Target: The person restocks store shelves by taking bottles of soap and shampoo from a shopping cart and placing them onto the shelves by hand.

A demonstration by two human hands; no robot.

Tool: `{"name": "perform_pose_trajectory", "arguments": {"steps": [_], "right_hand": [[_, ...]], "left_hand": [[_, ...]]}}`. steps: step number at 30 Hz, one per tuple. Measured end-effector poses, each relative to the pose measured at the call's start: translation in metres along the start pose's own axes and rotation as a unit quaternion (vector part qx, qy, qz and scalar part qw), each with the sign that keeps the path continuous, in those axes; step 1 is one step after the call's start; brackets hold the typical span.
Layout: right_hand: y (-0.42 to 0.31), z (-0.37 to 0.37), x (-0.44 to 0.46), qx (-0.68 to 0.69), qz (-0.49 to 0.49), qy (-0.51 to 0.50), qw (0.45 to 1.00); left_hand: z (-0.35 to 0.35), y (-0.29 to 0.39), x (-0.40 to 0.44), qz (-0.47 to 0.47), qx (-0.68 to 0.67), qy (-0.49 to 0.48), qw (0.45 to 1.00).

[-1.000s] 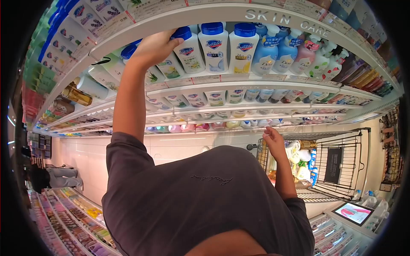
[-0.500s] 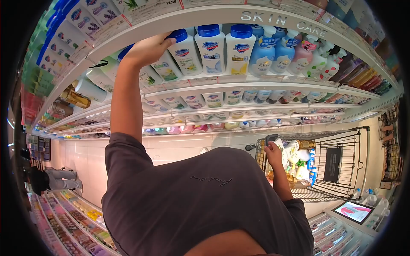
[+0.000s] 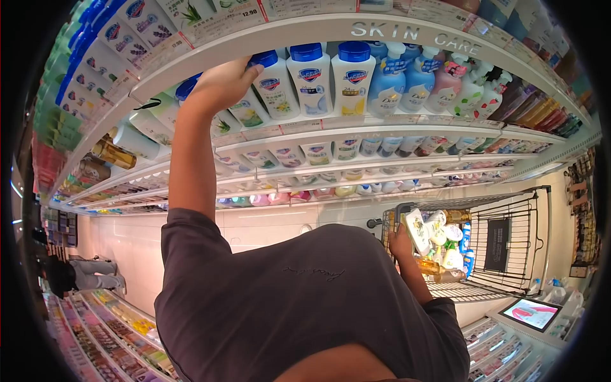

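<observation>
My left hand (image 3: 219,86) reaches under the upper shelf lip, its fingers closed at the tops of the white body wash bottles. Its thumb lies against the blue cap of a body wash bottle (image 3: 277,92); the fingertips are partly hidden behind it. A neighbouring bottle with a yellow-green label (image 3: 247,113) stands below the hand, its top covered. To the right stand more blue-capped bottles (image 3: 311,83). Low at right, my right hand (image 3: 400,242) is closed around the handle end of a shopping cart (image 3: 509,197), close beside a white bottle (image 3: 417,230) inside it.
Blue Dove pump bottles (image 3: 387,86) and pink and white ones stand further right on the shelf. The cart holds several bottles (image 3: 458,216). Another person (image 3: 89,274) is in the aisle at left. A small screen (image 3: 531,313) stands at lower right.
My view has shifted slightly. The left hand stays at the bottle caps. My right hand has slid down a little along the cart handle, and more of the white bottle beside it shows.
</observation>
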State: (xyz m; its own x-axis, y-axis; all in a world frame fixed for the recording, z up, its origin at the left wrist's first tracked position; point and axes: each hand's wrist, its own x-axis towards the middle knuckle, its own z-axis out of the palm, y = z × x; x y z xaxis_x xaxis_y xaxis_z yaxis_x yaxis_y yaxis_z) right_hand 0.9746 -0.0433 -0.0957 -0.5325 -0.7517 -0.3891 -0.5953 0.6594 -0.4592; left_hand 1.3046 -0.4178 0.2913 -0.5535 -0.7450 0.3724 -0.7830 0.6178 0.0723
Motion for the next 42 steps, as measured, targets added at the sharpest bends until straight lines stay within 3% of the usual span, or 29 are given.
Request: {"name": "perform_pose_trajectory", "arguments": {"steps": [1, 5, 16, 29, 32, 35, 37, 42], "right_hand": [[0.002, 0.001, 0.001, 0.001, 0.0, 0.0, 1.0], [0.009, 0.006, 0.01, -0.043, 0.0, -0.026, 0.999], [0.009, 0.007, 0.008, -0.054, -0.008, -0.013, 0.998], [0.003, 0.003, 0.006, -0.059, -0.009, -0.008, 0.998], [0.004, 0.004, 0.007, -0.051, -0.003, -0.009, 0.999], [0.006, 0.007, 0.008, -0.049, 0.006, -0.009, 0.999], [0.006, 0.007, 0.009, -0.055, 0.011, -0.01, 0.998], [0.01, 0.008, 0.01, -0.056, -0.003, -0.012, 0.998]], "left_hand": [[0.003, 0.003, 0.0, 0.044, 0.044, 0.071, 0.995], [0.003, 0.037, 0.012, 0.016, 0.03, 0.01, 0.999], [0.027, 0.046, 0.04, 0.127, -0.028, 0.103, 0.986], [0.022, 0.049, 0.038, 0.089, -0.049, 0.047, 0.994], [0.028, 0.051, 0.037, 0.128, 0.035, 0.129, 0.983], [0.015, 0.079, 0.035, 0.091, 0.021, 0.072, 0.993], [0.009, 0.096, 0.04, 0.058, -0.015, -0.036, 0.998], [0.019, 0.112, 0.058, 0.117, -0.009, -0.031, 0.993]]}}
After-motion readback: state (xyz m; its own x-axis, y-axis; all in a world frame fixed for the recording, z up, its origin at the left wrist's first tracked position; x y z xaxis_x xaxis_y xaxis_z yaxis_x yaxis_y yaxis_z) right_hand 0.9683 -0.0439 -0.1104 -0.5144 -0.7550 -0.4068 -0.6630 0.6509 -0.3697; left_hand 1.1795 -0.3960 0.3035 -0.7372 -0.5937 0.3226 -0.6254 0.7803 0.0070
